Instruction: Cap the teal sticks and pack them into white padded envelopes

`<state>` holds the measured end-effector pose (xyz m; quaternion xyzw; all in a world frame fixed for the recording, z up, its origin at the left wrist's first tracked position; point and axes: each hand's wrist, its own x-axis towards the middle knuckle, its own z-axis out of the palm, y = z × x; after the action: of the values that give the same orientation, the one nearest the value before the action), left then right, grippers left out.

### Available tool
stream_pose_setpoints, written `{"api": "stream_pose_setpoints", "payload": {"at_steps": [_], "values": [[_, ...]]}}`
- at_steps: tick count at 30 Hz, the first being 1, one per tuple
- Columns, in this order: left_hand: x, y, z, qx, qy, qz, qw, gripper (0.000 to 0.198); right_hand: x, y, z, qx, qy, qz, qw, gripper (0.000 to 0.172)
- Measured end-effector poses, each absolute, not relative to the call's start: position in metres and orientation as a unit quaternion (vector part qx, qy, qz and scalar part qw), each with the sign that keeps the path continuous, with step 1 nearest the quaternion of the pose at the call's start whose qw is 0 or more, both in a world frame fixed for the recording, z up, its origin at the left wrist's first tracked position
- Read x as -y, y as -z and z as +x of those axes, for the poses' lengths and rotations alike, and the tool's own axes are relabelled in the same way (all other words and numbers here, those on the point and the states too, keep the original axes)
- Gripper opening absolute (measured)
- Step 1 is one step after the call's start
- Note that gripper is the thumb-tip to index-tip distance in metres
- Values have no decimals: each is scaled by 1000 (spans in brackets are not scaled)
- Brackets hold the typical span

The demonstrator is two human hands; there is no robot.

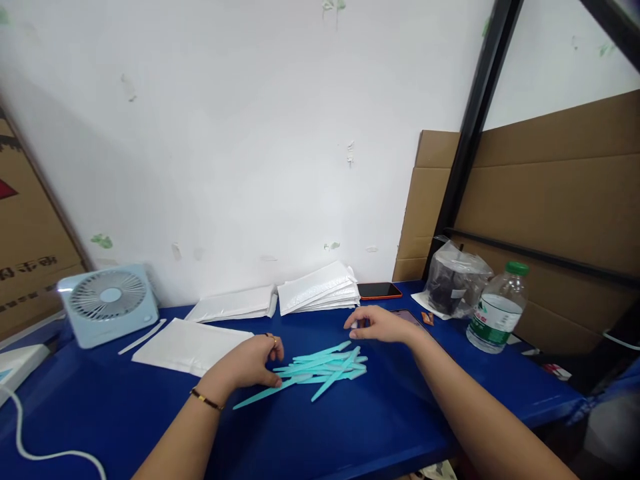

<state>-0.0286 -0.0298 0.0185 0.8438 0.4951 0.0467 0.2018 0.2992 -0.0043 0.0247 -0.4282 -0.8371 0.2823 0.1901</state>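
A loose pile of slim, pale turquoise plastic sticks with tapered ends (327,367) lies crisscrossed near the middle of the blue-covered table (320,443), between the two hands. The left hand (250,362), wearing a dark and gold bracelet (206,400), is at the pile's left side with fingers curled and a moderate gap between thumb and fingertips; its thumb is right by one long stick, though contact is unclear. The right hand (379,325) is above the pile's right end, thumb and forefinger nearly together; a small pale spot shows between them, and I cannot tell whether it is something held. A flat white paper-like envelope (185,343) lies partly behind the left hand, beside a narrow white strip (143,337) and a light blue square fan (113,300). Behind the sticks, against the wall, are two stacks of white padded mailers (320,288).
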Motion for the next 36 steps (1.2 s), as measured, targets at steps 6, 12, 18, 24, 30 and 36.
{"api": "stream_pose_setpoints", "payload": {"at_steps": [6, 12, 18, 24, 30, 36], "values": [[36, -19, -39, -525, 26, 804, 277, 20, -25, -15, 290, 846, -312, -418, 113, 29], [38, -21, -38, -534, 7, 804, 263, 28, -23, 9, 288, 852, -299, -410, 130, 20], [19, -14, 7, -499, -184, 831, 162, 32, -22, 10, 283, 860, -268, -408, 150, 16], [-9, 3, 40, -451, -141, 872, 125, 23, -21, 11, 271, 842, -252, -430, 207, 12], [-11, 9, 35, -442, -167, 871, 131, 26, -25, 13, 272, 826, -264, -442, 230, 12], [-21, 13, 21, -475, -153, 856, 139, 21, -35, 21, 283, 807, -298, -466, 205, 14]]}}
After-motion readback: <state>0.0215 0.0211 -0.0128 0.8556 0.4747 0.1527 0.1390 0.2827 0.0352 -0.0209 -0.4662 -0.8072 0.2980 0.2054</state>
